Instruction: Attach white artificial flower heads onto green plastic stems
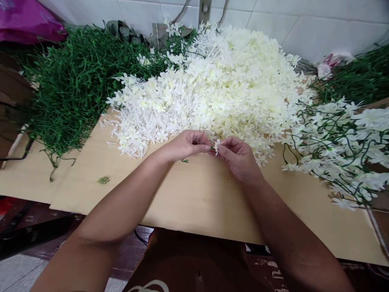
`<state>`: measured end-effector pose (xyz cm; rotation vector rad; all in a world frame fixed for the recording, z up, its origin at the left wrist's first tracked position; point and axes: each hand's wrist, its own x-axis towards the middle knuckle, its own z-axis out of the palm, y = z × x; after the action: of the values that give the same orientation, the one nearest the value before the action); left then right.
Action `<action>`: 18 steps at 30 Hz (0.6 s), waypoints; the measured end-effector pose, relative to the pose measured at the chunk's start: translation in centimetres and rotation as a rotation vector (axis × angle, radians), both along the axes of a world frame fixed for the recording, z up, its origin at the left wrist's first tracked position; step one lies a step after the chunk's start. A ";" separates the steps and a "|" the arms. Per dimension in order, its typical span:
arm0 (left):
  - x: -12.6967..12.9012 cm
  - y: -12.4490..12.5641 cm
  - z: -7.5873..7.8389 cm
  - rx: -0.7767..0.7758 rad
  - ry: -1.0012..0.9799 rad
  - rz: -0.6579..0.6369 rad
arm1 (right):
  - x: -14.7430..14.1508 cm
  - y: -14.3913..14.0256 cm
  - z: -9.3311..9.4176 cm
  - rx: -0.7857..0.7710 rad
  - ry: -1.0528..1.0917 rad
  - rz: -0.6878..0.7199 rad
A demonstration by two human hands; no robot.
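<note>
At the front edge of the big white heap, right in the middle of my view, there's the small white flower [216, 146], up between the fingertips just above the desk [206, 202]. My right hand [241, 158] has it pinched between thumb and forefinger, the other fingers curled in. My left hand [187, 144] comes in from the other side, thumb and fingertips closed on a green stem [212, 148]; I get only a short bit of that, right up against the blossom, and whether the two are joined I can't tell from here. Just below the left hand, a green scrap [185, 161] lies on the desk, and farther out to the left sits a dull, leafy crumb [103, 180]. Behind the hands rises the heap of white flowers [237, 89], creamy on the right, with thin white stalks [154, 109] bristling at its left. Over to the left, a tangled green pile [73, 81], a purple bag [28, 20] beyond it. Across on the right, white blooms on green stems [343, 142] spread near the edge, more greenery [355, 75] behind them, and pale tiled wall [276, 16] at the back.
</note>
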<state>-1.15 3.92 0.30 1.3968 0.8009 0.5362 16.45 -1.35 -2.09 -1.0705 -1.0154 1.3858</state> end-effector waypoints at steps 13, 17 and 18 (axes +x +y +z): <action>0.3 -0.1 -0.1 0.065 0.067 0.081 | -0.3 -0.2 0.3 0.183 -0.233 -0.046; 0.5 -0.2 -0.4 0.053 0.039 0.103 | -0.2 -0.1 0.3 0.166 -0.214 -0.037; 0.6 -0.2 -0.5 0.052 0.027 0.108 | -0.2 0.0 0.3 0.163 -0.209 -0.035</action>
<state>-0.57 3.71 -0.21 1.4164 0.8930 0.6260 16.29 -1.38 -1.78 -1.1218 -1.2335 1.1583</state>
